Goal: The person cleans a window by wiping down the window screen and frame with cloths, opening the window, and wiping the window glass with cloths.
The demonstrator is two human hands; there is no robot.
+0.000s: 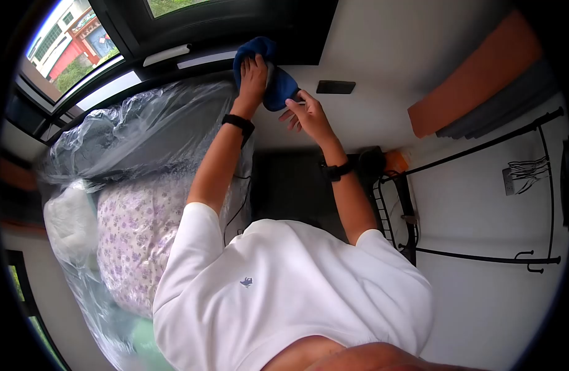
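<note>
A blue cloth [281, 91] with a greyish patch hangs bunched near the window's lower corner. My left hand [253, 79] lies over its upper left part, fingers pointing up and holding it; their undersides are hidden. At the cloth's lower right edge, the thumb and index finger of my right hand [309, 116] pinch the fabric, while the other fingers hang loosely below. Each wrist wears a black band.
Left of my arms stands a bed with a grey headboard [154, 130] and flowered bedding [139, 238] under clear plastic. A black window frame [204, 34] runs above. Rightward are a dark wall plate [336, 87], a curtain [476, 74] and a black metal rack [482, 255].
</note>
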